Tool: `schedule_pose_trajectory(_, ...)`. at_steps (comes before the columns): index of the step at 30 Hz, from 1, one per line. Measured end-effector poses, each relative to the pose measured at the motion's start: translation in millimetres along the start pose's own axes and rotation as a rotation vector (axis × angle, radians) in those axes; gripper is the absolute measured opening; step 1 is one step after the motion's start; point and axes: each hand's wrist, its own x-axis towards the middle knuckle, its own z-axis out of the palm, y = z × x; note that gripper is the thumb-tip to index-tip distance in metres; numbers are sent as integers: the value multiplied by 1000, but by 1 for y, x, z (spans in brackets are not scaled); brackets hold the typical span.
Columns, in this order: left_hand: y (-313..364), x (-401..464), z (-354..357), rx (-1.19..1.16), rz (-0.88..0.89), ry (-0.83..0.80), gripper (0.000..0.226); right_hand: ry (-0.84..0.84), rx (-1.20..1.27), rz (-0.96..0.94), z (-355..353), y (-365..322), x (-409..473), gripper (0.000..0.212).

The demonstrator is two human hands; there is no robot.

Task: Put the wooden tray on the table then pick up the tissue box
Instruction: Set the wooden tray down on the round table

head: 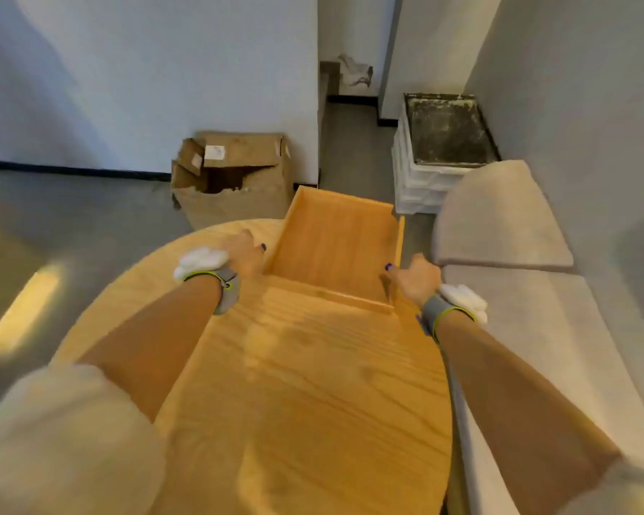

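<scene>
A shallow rectangular wooden tray [335, 243] with low raised sides lies over the far edge of the round wooden table [305, 384], its far end jutting past the rim. My left hand [244, 252] grips the tray's left side near the close corner. My right hand [417, 278] grips the right side, thumb over the rim. Both wrists wear grey bands with white fluffy pads. No tissue box is in view.
A torn cardboard box [235, 180] stands on the grey floor beyond the table by the white wall. A white crate stack [424, 180] with a dark tray on top stands at the right. A beige sofa [517, 291] runs along the table's right side.
</scene>
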Motion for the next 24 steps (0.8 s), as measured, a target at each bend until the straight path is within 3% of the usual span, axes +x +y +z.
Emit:
schedule_pose_trajectory(5, 9, 27, 35, -24, -63, 3, 45, -7, -31, 27, 28, 7, 28, 45)
schedule_pose_trajectory(16, 20, 58, 70, 30, -58, 127, 43, 258, -220, -44, 57, 14, 50, 34)
schedule_pose_trajectory(24, 15, 62, 71, 73, 8, 181, 41, 313, -206, -43, 66, 13, 59, 32)
